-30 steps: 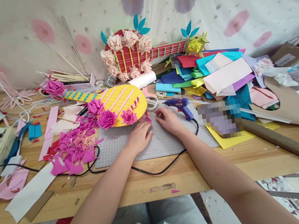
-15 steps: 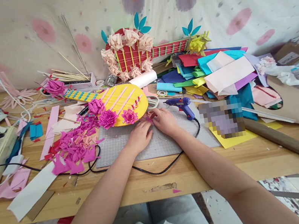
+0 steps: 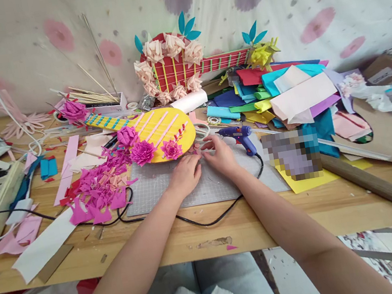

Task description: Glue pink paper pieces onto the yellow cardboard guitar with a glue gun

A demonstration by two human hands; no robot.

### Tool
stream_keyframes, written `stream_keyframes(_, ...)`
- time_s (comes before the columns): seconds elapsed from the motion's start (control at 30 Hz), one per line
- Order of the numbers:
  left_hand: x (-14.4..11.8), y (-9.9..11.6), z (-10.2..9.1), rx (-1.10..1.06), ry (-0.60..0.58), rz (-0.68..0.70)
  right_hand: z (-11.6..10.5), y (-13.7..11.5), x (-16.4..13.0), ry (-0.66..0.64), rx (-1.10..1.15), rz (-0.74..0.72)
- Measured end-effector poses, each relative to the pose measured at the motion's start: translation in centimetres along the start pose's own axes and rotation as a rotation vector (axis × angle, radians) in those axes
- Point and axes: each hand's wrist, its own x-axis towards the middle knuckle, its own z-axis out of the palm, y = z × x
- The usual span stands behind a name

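Observation:
Both hands rest close together on a grey cutting mat (image 3: 158,193). My left hand (image 3: 184,174) lies palm down on the mat, fingers curled. My right hand (image 3: 220,155) pinches a small pink paper scrap (image 3: 196,150) at the rim of a yellow paper guitar (image 3: 162,127), which carries magenta paper flowers (image 3: 142,152). A blue glue gun (image 3: 239,135) lies just right of my right hand, its black cord (image 3: 208,220) looping under my forearms.
A heap of magenta paper scraps (image 3: 100,190) lies left of the mat. A red paper guitar (image 3: 172,70) leans on the wall. Coloured paper sheets (image 3: 284,89) pile up at the right, beside a wooden rod (image 3: 379,189). Scissors (image 3: 201,131) lie behind my hands.
My right hand has slid left and away from me to the yellow guitar's rim and now pinches a pink scrap. My left hand has barely moved.

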Motion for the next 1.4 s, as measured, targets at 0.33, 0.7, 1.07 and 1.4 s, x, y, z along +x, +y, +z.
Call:
stream_keyframes(0.33,-0.2,0.3,0.1,0.064,-0.110,-0.085,0.4,-0.2,0.8,-0.025,-0.298,-0.108)
stream_keyframes(0.7,0.0,0.2,0.5,0.048,-0.058,-0.073,-0.1,-0.2,0.1,0.123,0.177,0.164)
stream_keyframes(1.07,0.1,0.0,0.5,0.060,-0.038,-0.059,-0.5,0.5,0.2,-0.033,0.025,-0.012)
stream_keyframes(1.4,0.0,-0.2,0.6,0.061,-0.011,-0.055,-0.1,0.1,0.4,-0.185,-0.257,-0.183)
